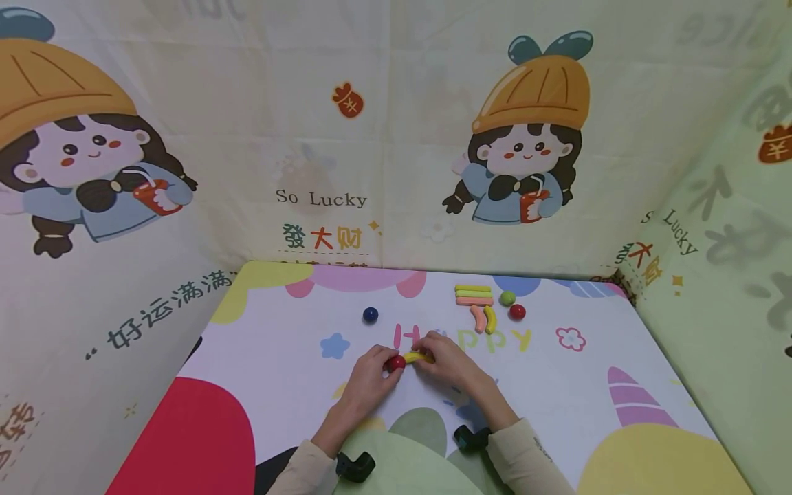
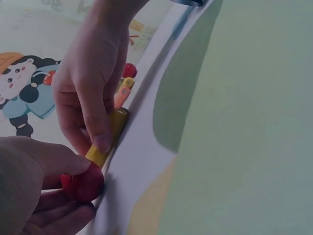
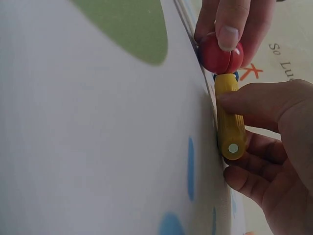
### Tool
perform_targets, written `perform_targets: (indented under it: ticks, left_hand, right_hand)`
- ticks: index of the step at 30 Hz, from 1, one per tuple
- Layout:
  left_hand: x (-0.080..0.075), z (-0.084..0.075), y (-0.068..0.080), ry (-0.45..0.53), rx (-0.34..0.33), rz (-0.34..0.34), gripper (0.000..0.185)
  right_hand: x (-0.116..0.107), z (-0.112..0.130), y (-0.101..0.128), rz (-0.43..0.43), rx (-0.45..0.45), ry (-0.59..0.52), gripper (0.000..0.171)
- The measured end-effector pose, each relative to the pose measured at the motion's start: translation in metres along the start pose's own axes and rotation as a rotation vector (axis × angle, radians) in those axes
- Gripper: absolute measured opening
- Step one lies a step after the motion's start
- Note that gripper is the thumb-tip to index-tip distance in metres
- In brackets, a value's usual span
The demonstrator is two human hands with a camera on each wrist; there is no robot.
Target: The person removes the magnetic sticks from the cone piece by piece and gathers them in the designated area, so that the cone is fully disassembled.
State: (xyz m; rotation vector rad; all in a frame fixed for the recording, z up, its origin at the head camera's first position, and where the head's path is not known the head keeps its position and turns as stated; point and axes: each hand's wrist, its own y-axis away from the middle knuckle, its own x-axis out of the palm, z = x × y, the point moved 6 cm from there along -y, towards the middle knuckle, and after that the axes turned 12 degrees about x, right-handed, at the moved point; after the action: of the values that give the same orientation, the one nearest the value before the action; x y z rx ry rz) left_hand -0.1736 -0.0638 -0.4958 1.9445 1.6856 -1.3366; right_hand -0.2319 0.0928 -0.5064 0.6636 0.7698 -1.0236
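From the head camera, the left hand (image 1: 371,375) and the right hand (image 1: 447,361) meet near the middle of the table (image 1: 260,344), just below the printed pink and yellow letters. The left hand's fingers curl round a red ball (image 1: 396,363), and the right hand pinches a yellow stick (image 1: 418,357) whose end touches that ball. Farther back lies a blue ball (image 1: 370,315), well apart from the hands. To the right of it sit three flat sticks stacked side by side (image 1: 474,294), two curved pieces (image 1: 484,319) just in front of them, a green ball (image 1: 507,298) and a second red ball (image 1: 517,311). A cartoon-printed cloth (image 1: 383,137) walls in the table behind and at both sides

In the left wrist view, the left hand (image 2: 29,186) pinches the red ball (image 2: 84,183) between thumb and fingers against the table surface. The right hand (image 2: 90,83) reaches down from above, its fingers closed along the yellow stick (image 2: 108,137) and hiding much of it. Beyond them the curved pieces (image 2: 123,92) and the far red ball (image 2: 129,70) show blurred

In the right wrist view, the right hand (image 3: 274,147) grips the yellow stick (image 3: 229,127) with thumb on top and fingers curled beneath. The stick's end butts against the red ball (image 3: 220,54), held by the left hand's fingertips (image 3: 229,24)
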Motion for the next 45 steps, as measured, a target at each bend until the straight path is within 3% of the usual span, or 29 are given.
perform_targets:
  ticks: [15, 24, 40, 45]
  left_hand:
    - [0.0024, 0.0026, 0.0012, -0.006, 0.018, -0.021, 0.035]
    - [0.0028, 0.0029, 0.0016, 0.000, 0.004, -0.017, 0.034]
    - [0.0037, 0.0046, 0.0007, 0.003, -0.018, -0.003, 0.035]
    - [0.0011, 0.0068, -0.0034, 0.019, -0.019, -0.028, 0.034]
  right_hand:
    - [0.0019, -0.0007, -0.0007, -0.011, -0.039, 0.026, 0.017]
    - [-0.0020, -0.0049, -0.0022, -0.040, 0.037, 0.007, 0.018]
    - [-0.0034, -0.0052, -0.0036, -0.038, 0.084, -0.024, 0.021]
    - [-0.0070, -0.0058, -0.0064, -0.059, 0.120, -0.014, 0.023]
